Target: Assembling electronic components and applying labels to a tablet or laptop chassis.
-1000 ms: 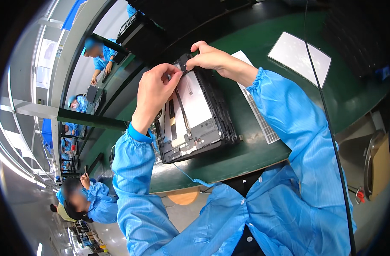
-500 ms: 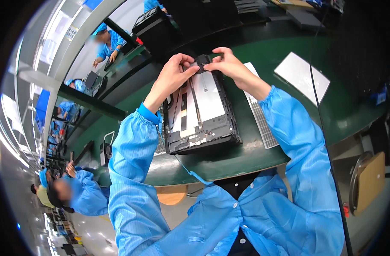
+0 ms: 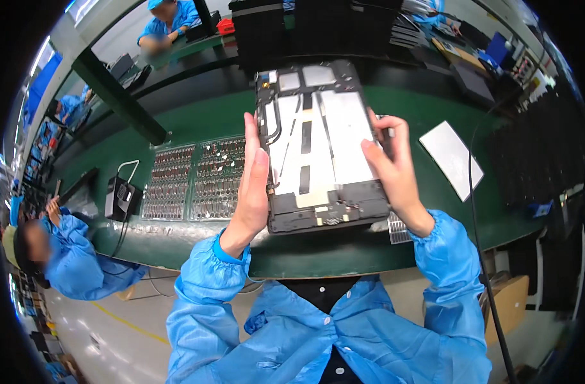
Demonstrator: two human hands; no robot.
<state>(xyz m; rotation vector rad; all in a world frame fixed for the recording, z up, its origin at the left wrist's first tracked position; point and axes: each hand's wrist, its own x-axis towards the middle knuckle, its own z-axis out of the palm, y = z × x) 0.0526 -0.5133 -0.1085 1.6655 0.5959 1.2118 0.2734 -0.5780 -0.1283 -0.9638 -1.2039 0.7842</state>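
Note:
A tablet (image 3: 353, 134) with its back off stands out between my hands, its pale metal sheet, dark strips and black frame facing up. It looks thick; I cannot tell whether others lie beneath it. My left hand (image 3: 251, 198) presses along its left edge, fingers straight and the thumb upright. On the right edge, my right hand (image 3: 395, 163) grips with the thumb on top and the fingers curled at the side. A blue strap (image 3: 228, 248) circles my left wrist. Part of a white gridded tray (image 3: 399, 232) shows below my right hand.
Clear trays of small parts (image 3: 169, 182) lie on the green bench to the left, beside a black device with a pale handle (image 3: 121, 197). A white panel (image 3: 452, 160) lies right, crossed by a hanging black cable (image 3: 477, 217). A dark post (image 3: 119, 102) rises far left. Co-workers sit beyond.
My hands have moved from the tablet's far end to its two sides. The tablet's far end has come up toward me. My view has turned, and the trays at left now show.

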